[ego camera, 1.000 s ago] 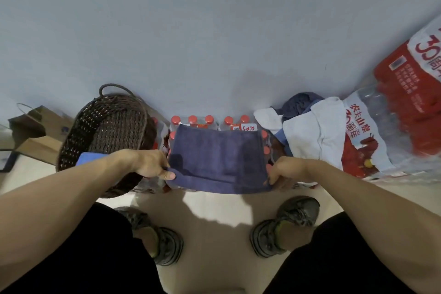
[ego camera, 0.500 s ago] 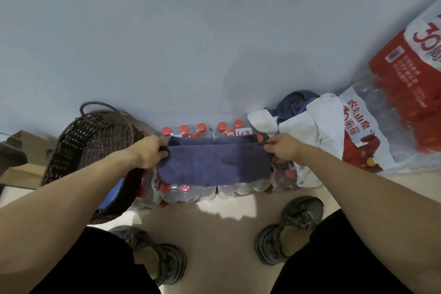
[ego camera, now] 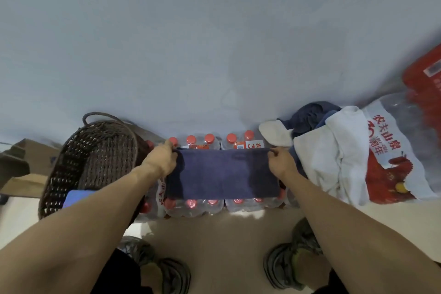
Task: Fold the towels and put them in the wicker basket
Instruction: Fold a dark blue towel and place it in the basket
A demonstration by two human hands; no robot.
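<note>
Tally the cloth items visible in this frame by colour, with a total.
Dark navy towel held by left hand and right hand: 1
Bright blue cloth in wicker basket: 1
White cloth: at least 1
Dark blue cloth: 1
Total: at least 4

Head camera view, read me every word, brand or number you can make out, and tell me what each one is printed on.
"农夫山泉": white panel of the large water pack wrap, right.
"30周年": same panel, below the brand.
Small line of digits beside it: too blurred to read.
Red pack, far right: print blurred and cut off.
Bottle pack label above the navy towel: partly hidden, unreadable.
</note>
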